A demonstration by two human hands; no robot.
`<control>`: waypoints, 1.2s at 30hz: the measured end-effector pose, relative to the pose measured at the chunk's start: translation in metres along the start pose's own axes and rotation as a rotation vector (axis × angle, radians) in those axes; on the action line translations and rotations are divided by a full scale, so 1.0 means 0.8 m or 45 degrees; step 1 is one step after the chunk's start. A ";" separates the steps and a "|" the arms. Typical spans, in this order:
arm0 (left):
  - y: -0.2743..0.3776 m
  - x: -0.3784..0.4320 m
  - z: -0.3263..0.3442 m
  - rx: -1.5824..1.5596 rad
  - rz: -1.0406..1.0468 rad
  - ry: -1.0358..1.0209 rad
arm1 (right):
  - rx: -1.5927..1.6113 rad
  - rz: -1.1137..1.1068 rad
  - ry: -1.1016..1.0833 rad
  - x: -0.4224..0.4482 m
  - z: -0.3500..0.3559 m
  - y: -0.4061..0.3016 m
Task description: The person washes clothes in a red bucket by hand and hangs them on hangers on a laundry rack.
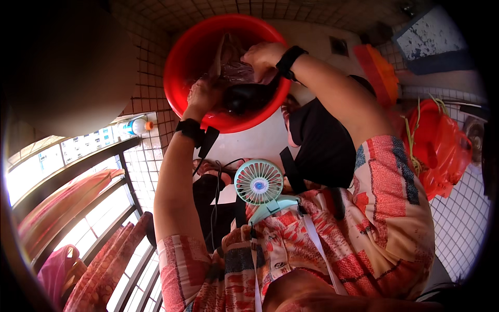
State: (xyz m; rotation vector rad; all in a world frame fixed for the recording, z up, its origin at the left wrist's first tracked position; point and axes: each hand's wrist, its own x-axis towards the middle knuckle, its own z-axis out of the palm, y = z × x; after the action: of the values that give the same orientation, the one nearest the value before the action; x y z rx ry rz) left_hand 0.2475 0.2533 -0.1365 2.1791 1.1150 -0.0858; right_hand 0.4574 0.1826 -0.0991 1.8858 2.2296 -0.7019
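Observation:
A round red plastic basin (177,93) stands on the floor before me with both my hands inside it. Wet, thin, pale cloth (236,70) stretches between them, glossy with water. My right hand (263,58) is curled around a bunch of this cloth near the basin's far right side. On the left, my left hand (202,95) grips the cloth's other end, its fingertips partly hidden. Below the cloth lies a dark, shiny mass (247,97); whether it is dark fabric or shaded water I cannot tell. Black bands circle both wrists.
A mint-green small fan (259,185) hangs at my chest, with a cable nearby. To the left, cloths (105,265) hang on a dark railing (121,183); a plastic bottle (136,126) lies on a ledge. At right are a red plastic bag (444,156) and an orange-red object (378,76).

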 end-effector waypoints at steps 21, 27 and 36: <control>-0.043 -0.125 -0.097 -0.881 0.223 -0.270 | 0.118 -0.049 -0.475 0.001 -0.026 -0.028; -0.012 -0.151 -0.108 -0.836 0.118 -0.125 | 0.507 0.381 -0.110 0.023 -0.024 -0.006; -0.009 -0.161 -0.119 -0.767 -0.013 -0.081 | 0.269 0.222 -0.033 0.033 0.007 0.008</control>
State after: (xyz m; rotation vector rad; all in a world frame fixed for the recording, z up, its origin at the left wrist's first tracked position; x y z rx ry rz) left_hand 0.1385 0.2234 -0.0226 1.6208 0.9606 0.1580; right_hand 0.4570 0.2043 -0.1162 2.1217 2.0129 -0.9576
